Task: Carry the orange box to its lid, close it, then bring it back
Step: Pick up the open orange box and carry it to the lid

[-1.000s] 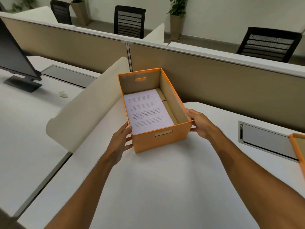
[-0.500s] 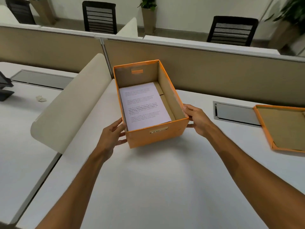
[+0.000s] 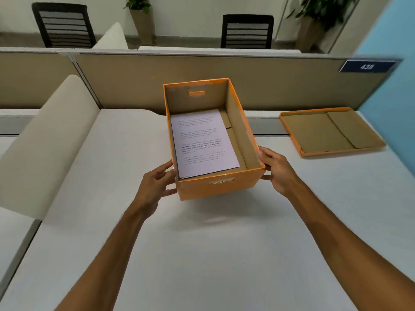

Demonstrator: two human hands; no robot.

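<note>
I hold the orange box [image 3: 215, 187] above the worktop [image 3: 202, 254]; left hand [image 3: 155, 187] and right hand [image 3: 278, 171] fingers pressed on its sides; lid [image 3: 332, 131] lies far right.

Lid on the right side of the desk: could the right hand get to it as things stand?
Probably not right away. The right hand is pressed against the orange box, sharing its hold with the left hand. The desk between it and the lid looks bare, so only the box occupies it.
</note>
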